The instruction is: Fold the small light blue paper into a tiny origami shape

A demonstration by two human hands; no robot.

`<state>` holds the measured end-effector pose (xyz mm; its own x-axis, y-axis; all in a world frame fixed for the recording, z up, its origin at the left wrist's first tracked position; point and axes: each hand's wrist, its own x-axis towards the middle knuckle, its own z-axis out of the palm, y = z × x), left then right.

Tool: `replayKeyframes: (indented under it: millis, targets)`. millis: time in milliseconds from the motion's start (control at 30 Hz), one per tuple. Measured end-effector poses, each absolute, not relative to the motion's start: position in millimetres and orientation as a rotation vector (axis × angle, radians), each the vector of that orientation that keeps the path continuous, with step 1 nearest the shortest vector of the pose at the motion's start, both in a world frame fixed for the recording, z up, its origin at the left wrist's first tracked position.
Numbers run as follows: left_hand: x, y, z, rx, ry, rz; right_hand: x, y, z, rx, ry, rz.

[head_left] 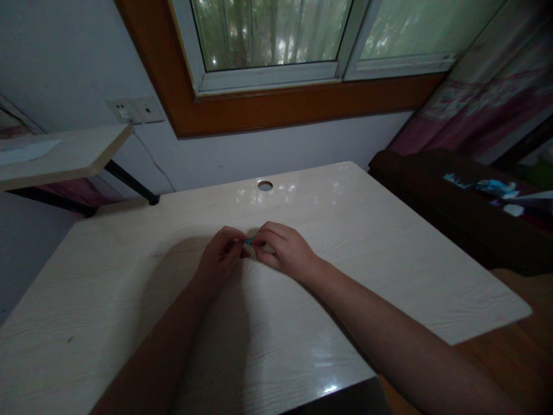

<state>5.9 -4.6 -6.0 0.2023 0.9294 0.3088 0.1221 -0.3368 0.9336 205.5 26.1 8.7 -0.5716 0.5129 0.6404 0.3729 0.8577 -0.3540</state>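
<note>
Both of my hands meet at the middle of a pale wood-grain desk [129, 300]. My left hand [222, 253] and my right hand [285, 251] are curled, fingertips pinched together on a small teal object [249, 240] between them. Only a sliver of that object shows, so I cannot make out what it is. My wrists rest on or just above the desk top.
A round cable hole [265, 185] sits near the desk's far edge. A small side shelf [56, 155] stands at the left below wall sockets [135, 110]. A window [276, 40] is above, and a dark sofa [458, 213] and curtain at the right.
</note>
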Motion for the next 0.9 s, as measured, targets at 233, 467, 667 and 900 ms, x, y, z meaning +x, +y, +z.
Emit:
replayKeyframes:
  millis: [233,467,667,900]
  targets:
    - [6.2,-5.6,-4.0,1.721,1.04,1.2,205.3,25.1,11.0,-0.647,-2.235,0.247]
    - [5.0,-6.7,-4.4,1.699,1.035,1.173,205.7,25.6,11.2,-0.647,-2.233,0.268]
    - [5.0,-6.4,-1.3,1.685,1.081,1.149,206.2,26.2,10.5,-0.616,-2.267,0.22]
    - [6.6,-5.3,-3.6,1.614,1.034,1.179,203.8,25.9,9.7,-0.594,-2.319,0.121]
